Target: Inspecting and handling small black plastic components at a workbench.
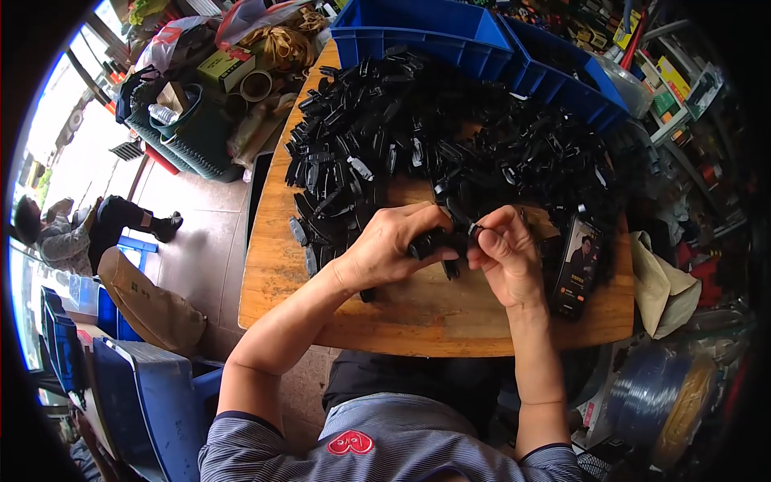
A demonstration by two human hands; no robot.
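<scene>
Head view: clutching black part (427, 243) in curled left hand (392, 241), pinching small piece (474, 230) in right hand (511, 257); apparently working both together, next needing steady pinch.

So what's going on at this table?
Someone in a striped shirt is busy bare-handed at a wooden table. The left hand holds a black plastic-looking piece; the right hand pinches a small black part close beside it. Whether they touch isn't clear. A heap of similar black parts lies beyond, by blue plastic bins; a black smartphone lies nearby.
</scene>
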